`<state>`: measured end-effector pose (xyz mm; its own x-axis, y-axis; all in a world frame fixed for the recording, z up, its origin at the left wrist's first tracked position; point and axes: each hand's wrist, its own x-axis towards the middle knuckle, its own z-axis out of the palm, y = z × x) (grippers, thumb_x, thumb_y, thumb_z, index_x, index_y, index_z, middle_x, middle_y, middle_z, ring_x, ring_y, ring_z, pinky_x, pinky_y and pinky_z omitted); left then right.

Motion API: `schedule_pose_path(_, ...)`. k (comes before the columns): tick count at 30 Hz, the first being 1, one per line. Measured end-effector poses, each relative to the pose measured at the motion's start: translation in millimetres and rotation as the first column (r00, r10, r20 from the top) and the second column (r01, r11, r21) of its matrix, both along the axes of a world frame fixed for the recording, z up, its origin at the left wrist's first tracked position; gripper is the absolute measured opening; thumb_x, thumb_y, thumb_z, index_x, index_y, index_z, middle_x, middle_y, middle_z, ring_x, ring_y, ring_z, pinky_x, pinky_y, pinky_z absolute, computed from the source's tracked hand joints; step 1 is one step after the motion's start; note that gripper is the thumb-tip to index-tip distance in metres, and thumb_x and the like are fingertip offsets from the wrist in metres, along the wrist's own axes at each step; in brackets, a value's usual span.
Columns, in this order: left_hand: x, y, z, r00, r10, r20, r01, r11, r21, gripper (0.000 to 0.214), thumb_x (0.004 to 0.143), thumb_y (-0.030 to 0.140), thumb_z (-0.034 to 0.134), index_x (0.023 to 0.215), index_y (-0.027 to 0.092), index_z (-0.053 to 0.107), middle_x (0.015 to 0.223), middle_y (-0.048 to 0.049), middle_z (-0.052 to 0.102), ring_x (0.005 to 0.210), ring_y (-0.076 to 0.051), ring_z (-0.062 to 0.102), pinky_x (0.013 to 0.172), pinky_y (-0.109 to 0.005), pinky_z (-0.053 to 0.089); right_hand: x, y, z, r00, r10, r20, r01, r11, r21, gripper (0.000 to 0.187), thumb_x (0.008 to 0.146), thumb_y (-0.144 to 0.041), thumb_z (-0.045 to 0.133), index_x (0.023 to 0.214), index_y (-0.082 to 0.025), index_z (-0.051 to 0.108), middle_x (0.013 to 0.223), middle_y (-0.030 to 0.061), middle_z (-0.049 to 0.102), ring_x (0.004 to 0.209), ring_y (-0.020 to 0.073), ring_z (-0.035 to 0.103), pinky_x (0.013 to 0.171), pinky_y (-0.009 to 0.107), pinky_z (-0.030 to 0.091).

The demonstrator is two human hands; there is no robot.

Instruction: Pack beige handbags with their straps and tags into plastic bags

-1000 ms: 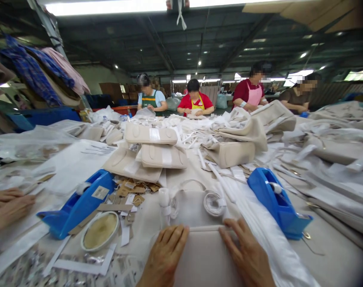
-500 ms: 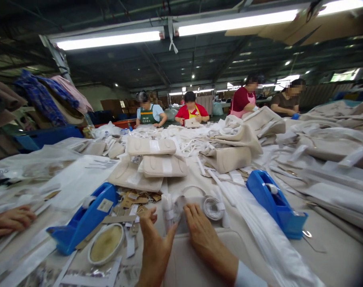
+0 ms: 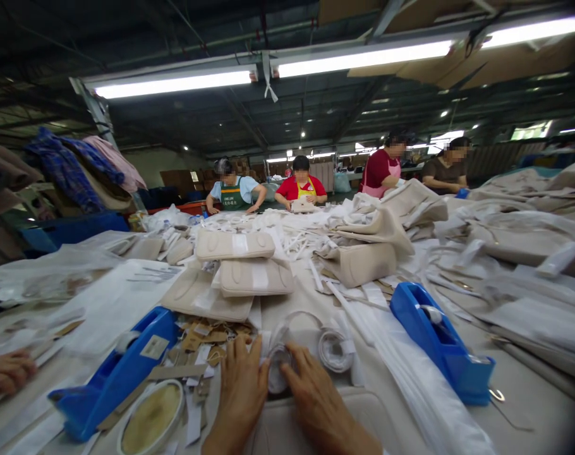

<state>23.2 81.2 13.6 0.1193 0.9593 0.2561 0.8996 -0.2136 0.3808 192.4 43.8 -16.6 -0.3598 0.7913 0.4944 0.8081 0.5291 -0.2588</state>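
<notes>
A beige bag (image 3: pixel 292 430) lies flat in front of me at the near table edge. Its handle end carries two white wrapped coils, one (image 3: pixel 277 373) between my hands and one (image 3: pixel 335 349) to the right. My left hand (image 3: pixel 240 392) lies on the bag with fingers stretched toward the left coil. My right hand (image 3: pixel 316 401) rests beside it, fingers touching that coil. Neither hand is seen gripping anything.
Two blue tape dispensers (image 3: pixel 112 373) (image 3: pixel 439 341) flank the bag. A round dish (image 3: pixel 150 420) with a yellow sponge sits at near left. Beige bags (image 3: pixel 249 275) are stacked mid-table. Another person's hand (image 3: pixel 6 373) rests at far left. Several workers (image 3: pixel 301 183) stand at the far end.
Both my hands have slid forward from the bag's body to its handle end and come together around the left wrapped coil. The view has tilted upward.
</notes>
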Motion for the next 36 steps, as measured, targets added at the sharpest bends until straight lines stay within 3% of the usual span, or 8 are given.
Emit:
schedule_pose_path(3, 2, 3, 11.4, 0.975, 0.050, -0.216, -0.051, 0.999, 0.000, 0.047, 0.085, 0.026, 0.051, 0.130, 0.012, 0.055, 0.125, -0.0172, 0.053, 0.120, -0.035, 0.046, 0.099, -0.049, 0.040, 1, -2, -0.2, 0.998, 0.036, -0.054, -0.037, 0.999, -0.017, 0.038, 0.076, 0.003, 0.050, 0.104, -0.018, 0.066, 0.138, 0.0130, 0.051, 0.117, 0.0279, 0.053, 0.098, 0.043, 0.049)
schedule_pose_path(6, 20, 11, 32.3, 0.971, 0.058, -0.234, -0.052, 0.998, 0.034, 0.061, 0.086, 0.021, 0.052, 0.144, 0.005, 0.038, 0.139, -0.0199, 0.045, 0.128, -0.033, 0.040, 0.107, -0.045, 0.035, 1, -1, -1.7, 0.996, 0.047, -0.072, -0.047, 0.999, 0.006, 0.024, 0.082, -0.001, 0.053, 0.094, -0.017, 0.066, 0.124, 0.0135, 0.057, 0.109, 0.0256, 0.055, 0.094, 0.040, 0.050)
schedule_pose_path(10, 61, 35, 53.0, 0.978, -0.033, -0.206, 0.027, 0.999, -0.030, 0.056, 0.094, 0.022, 0.042, 0.147, 0.008, 0.032, 0.141, -0.0168, 0.047, 0.129, -0.030, 0.042, 0.108, -0.043, 0.033, 1, 1, -1.3, 0.996, 0.071, -0.059, -0.069, 0.997, 0.032, 0.015, 0.085, -0.005, 0.057, 0.089, -0.016, 0.066, 0.108, 0.0119, 0.060, 0.097, 0.0236, 0.056, 0.085, 0.037, 0.052)
schedule_pose_path(14, 87, 65, 42.2, 0.976, -0.080, -0.202, 0.046, 0.985, -0.168, 0.040, 0.093, 0.025, 0.049, 0.132, 0.017, 0.053, 0.125, -0.0119, 0.063, 0.117, -0.027, 0.057, 0.097, -0.036, 0.044, 1, 2, 0.9, 0.997, 0.073, -0.035, -0.073, 0.997, 0.012, 0.011, 0.082, -0.006, 0.061, 0.083, -0.016, 0.065, 0.096, 0.0099, 0.060, 0.088, 0.0232, 0.056, 0.074, 0.035, 0.051)
schedule_pose_path(18, 87, 80, 27.1, 0.977, -0.051, -0.208, -0.002, 0.969, -0.249, 0.025, 0.095, 0.017, 0.044, 0.108, 0.017, 0.065, 0.107, -0.0111, 0.071, 0.104, -0.025, 0.065, 0.087, -0.038, 0.049, 1, 2, 1.4, 0.997, 0.074, -0.027, -0.074, 0.997, -0.003, 0.012, 0.078, -0.003, 0.061, 0.078, -0.015, 0.063, 0.097, 0.0092, 0.059, 0.087, 0.0225, 0.056, 0.073, 0.034, 0.050)
schedule_pose_path(26, 109, 84, 51.6, 0.981, -0.172, -0.091, 0.145, 0.958, -0.248, 0.025, 0.094, 0.013, 0.051, 0.117, 0.014, 0.060, 0.118, -0.0088, 0.064, 0.110, -0.021, 0.060, 0.095, -0.042, 0.048, 3, 0, 2.5, 0.994, 0.073, -0.087, -0.075, 0.997, -0.020, 0.015, 0.083, -0.007, 0.058, 0.084, -0.017, 0.069, 0.100, 0.0106, 0.060, 0.088, 0.0223, 0.058, 0.075, 0.034, 0.052)
schedule_pose_path(31, 138, 101, 50.5, 0.948, -0.311, 0.062, 0.316, 0.917, -0.244, 0.011, 0.089, 0.011, 0.059, 0.096, 0.013, 0.068, 0.098, -0.0036, 0.071, 0.093, -0.016, 0.066, 0.087, -0.036, 0.053, 3, 3, 7.9, 0.975, 0.104, -0.195, -0.110, 0.994, -0.016, 0.022, 0.081, -0.007, 0.053, 0.095, -0.016, 0.069, 0.112, 0.0125, 0.061, 0.094, 0.0216, 0.059, 0.079, 0.032, 0.053)
schedule_pose_path(36, 122, 97, 54.6, 0.968, -0.231, 0.095, 0.246, 0.949, -0.198, 0.033, 0.079, -0.001, 0.044, 0.086, 0.013, 0.073, 0.088, -0.0057, 0.075, 0.089, -0.014, 0.068, 0.083, -0.026, 0.051, 2, 9, -4.5, 0.986, 0.039, -0.162, -0.040, 0.999, -0.005, 0.016, 0.071, -0.008, 0.060, 0.080, -0.016, 0.070, 0.092, 0.0093, 0.063, 0.082, 0.0207, 0.062, 0.067, 0.028, 0.051)
